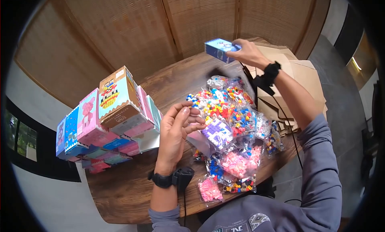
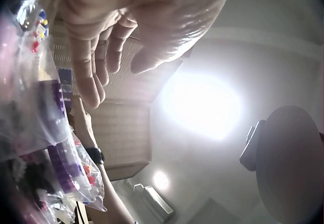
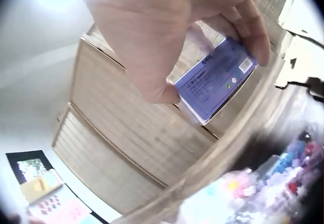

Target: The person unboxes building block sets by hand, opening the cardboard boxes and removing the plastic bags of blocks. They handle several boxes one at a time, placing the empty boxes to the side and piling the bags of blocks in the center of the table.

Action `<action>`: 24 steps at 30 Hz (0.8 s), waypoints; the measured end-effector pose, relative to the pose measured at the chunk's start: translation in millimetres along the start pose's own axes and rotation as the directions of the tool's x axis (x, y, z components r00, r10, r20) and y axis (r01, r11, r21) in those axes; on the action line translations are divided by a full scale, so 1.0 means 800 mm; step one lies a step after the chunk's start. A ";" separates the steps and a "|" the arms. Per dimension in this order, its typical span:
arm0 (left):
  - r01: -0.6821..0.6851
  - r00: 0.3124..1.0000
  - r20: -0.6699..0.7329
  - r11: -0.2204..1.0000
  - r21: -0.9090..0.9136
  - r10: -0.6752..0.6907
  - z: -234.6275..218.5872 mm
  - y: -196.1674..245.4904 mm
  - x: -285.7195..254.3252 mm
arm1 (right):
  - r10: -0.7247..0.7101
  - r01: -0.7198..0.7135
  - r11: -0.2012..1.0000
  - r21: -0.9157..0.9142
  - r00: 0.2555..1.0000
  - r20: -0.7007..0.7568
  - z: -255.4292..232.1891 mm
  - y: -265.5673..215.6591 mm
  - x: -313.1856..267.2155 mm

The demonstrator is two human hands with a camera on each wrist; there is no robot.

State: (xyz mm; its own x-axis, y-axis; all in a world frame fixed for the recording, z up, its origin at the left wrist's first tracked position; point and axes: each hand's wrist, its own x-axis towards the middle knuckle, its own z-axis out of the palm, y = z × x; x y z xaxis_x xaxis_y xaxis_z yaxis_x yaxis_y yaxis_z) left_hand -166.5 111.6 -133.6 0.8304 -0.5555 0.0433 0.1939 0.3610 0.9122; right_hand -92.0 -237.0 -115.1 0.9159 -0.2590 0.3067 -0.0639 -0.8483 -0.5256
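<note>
In the head view my right hand (image 1: pixel 248 54) grips a small blue box (image 1: pixel 220 49) by its end, above the table's far side. The right wrist view shows the box's purple-blue printed face (image 3: pixel 217 79) between thumb and fingers of the hand (image 3: pixel 172 26). My left hand (image 1: pixel 176 127) is raised with relaxed, slightly bent fingers, holding nothing, beside a bag of purple and white bricks (image 1: pixel 217 134). A heap of clear bags with coloured bricks (image 1: pixel 240 115) lies under and between the hands. In the left wrist view the left hand (image 2: pixel 131 26) hangs over the bags (image 2: pixel 50 133).
Stacked printed boxes (image 1: pixel 88 115) stand on the left of the wooden table (image 1: pixel 120 192). Flattened brown cardboard (image 1: pixel 309 83) lies at the right behind my right forearm, with a dark cable (image 1: pixel 289 123) crossing it. A woven folding screen (image 1: pixel 204 19) stands behind the table.
</note>
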 end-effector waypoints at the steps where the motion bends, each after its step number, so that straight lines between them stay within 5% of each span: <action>1: -0.011 1.000 -0.003 1.000 -0.017 0.011 0.000 0.001 0.001 | -0.020 0.018 0.998 0.068 0.999 0.033 -0.016 -0.014 -0.012; 6: -0.163 0.985 -0.058 0.986 0.036 0.165 0.024 0.004 -0.005 | -0.152 0.097 0.941 0.324 0.977 0.149 -0.082 -0.094 -0.117; 8: -0.179 0.984 -0.014 0.984 0.010 0.179 0.033 0.004 -0.008 | -0.245 0.195 0.944 0.266 0.955 0.170 -0.094 -0.123 -0.161; 10: -0.144 0.986 0.077 0.987 -0.064 0.149 0.038 0.008 -0.012 | -0.206 0.135 0.957 0.258 0.940 0.272 -0.107 -0.155 -0.197; 15: -0.098 0.991 0.084 0.992 -0.079 0.104 0.036 0.000 -0.017 | -0.376 0.287 0.886 0.364 0.905 0.201 -0.092 -0.166 -0.233; 19: -0.045 0.997 0.056 0.982 -0.183 0.056 0.027 0.004 -0.018 | -0.578 0.552 0.767 0.326 0.816 -0.023 -0.089 -0.167 -0.236; 24: -0.002 0.999 0.035 0.968 -0.249 0.011 0.033 0.008 -0.019 | -0.697 0.703 0.708 0.071 0.712 -0.086 -0.090 -0.159 -0.237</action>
State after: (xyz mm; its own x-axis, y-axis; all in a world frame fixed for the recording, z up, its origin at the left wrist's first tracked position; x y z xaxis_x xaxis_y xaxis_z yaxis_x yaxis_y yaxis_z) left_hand -191.8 102.7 -118.0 0.8139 -0.5770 0.0678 0.3160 0.5376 0.7817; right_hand -285.9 -113.1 -49.3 0.6622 0.3677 0.6529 0.6263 -0.7499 -0.2129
